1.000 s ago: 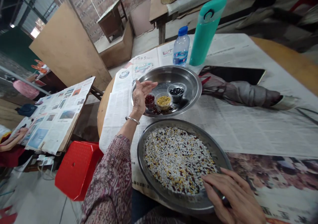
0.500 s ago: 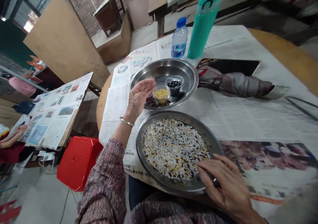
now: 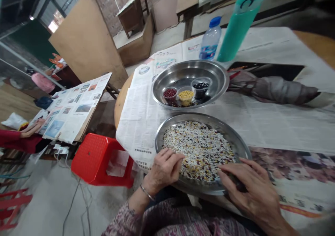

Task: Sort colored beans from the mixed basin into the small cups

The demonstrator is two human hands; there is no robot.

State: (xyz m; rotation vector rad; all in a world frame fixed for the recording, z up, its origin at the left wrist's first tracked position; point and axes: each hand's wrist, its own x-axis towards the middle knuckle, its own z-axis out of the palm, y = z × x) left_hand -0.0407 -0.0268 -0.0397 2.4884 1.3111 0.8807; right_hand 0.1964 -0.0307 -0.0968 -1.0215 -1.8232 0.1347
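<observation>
My left hand point(image 3: 166, 168) is at the near left rim of a round metal tray point(image 3: 242, 143), fingers curled and thumb against them; what they pinch, if anything, is hidden. Across the tray spreads a mix of white, yellow, dark red and black grains point(image 3: 199, 145). At the tray's right edge my right hand point(image 3: 252, 187) closes round a dark handle point(image 3: 237, 183), its far end hidden. Behind stands a metal basin point(image 3: 180, 70) with three clear cups: dark red beans point(image 3: 169, 93), yellow beans point(image 3: 185, 95) and black beans point(image 3: 201, 85).
A water bottle point(image 3: 210, 40) and a tall teal bottle point(image 3: 239, 30) stand behind the basin. To the right lie a folded grey umbrella point(image 3: 285, 89) and a dark flat device point(image 3: 277, 69). Newspaper point(image 3: 141, 113) covers the round table. A red stool point(image 3: 96, 159) stands left; people sit beyond.
My left hand has come back from beside the cups to the tray, its fingers going from stretched to curled. My right hand stays at the tray's right edge. The view has shifted.
</observation>
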